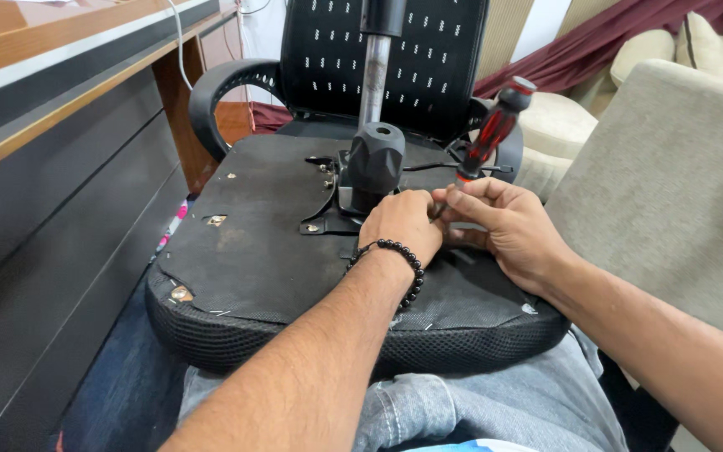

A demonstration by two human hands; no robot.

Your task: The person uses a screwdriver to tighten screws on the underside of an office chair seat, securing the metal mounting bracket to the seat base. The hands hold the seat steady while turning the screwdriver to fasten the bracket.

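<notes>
Upturned office chair seat (pixel 244 251) rests across the lap; right hand (pixel 508 226) grips a red-black screwdriver (pixel 491 134) at the mounting plate (pixel 328 219), left hand (pixel 403 226) closed beside its tip. Plate looks attached, nearby screws seem in place

left hand (pixel 403 224) — curled, knuckles up | right hand (pixel 508 224) — fingers closed, beside it
</notes>
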